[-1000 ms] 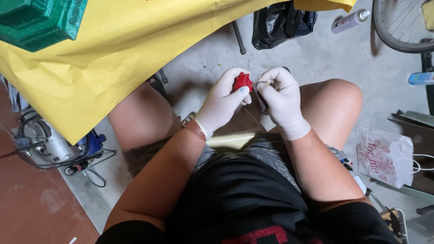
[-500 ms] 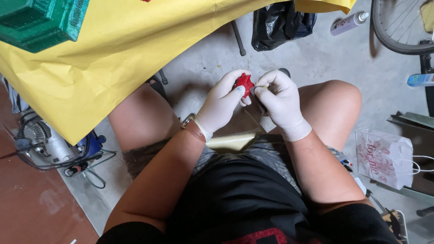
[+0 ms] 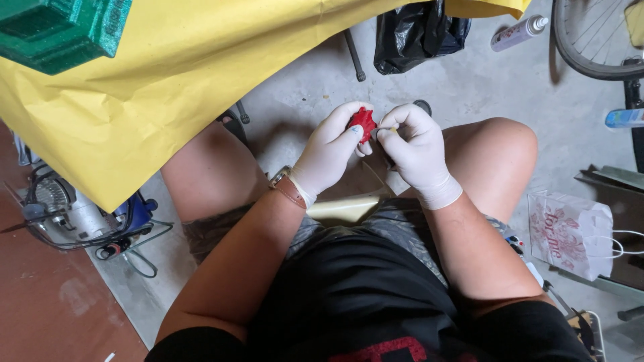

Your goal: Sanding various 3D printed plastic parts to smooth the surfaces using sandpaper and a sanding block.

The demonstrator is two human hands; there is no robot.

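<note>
One small red object (image 3: 363, 123) sits between the two gloved hands, above the gap between the person's bare knees and over the grey concrete floor (image 3: 469, 87). The left hand (image 3: 332, 153), in a white glove, has its grip curled shut around the red piece from the left and below, thumb and fingers pressed to it. The right hand (image 3: 417, 151), also in a white glove, has its grip pinched closed just beside the red piece, fingertips touching its right edge; a thin stick-like thing seems to run down from that pinch, too slim to identify. One brown strap with a watch (image 3: 287, 186) circles the left wrist.

One pale yellow flat piece (image 3: 349, 208) lies on the lap just below the hands. One large yellow sheet (image 3: 201, 80) hangs across the upper left, with one green moulded block (image 3: 60, 30) on top of it. On the floor beyond the knees lie one black plastic bag (image 3: 416, 33) and one spray can (image 3: 518, 33). One bicycle wheel (image 3: 594, 40) stands at the upper right. One white paper bag with red print (image 3: 570, 233) rests at the right, and one small machine with cables (image 3: 74, 218) at the left.
</note>
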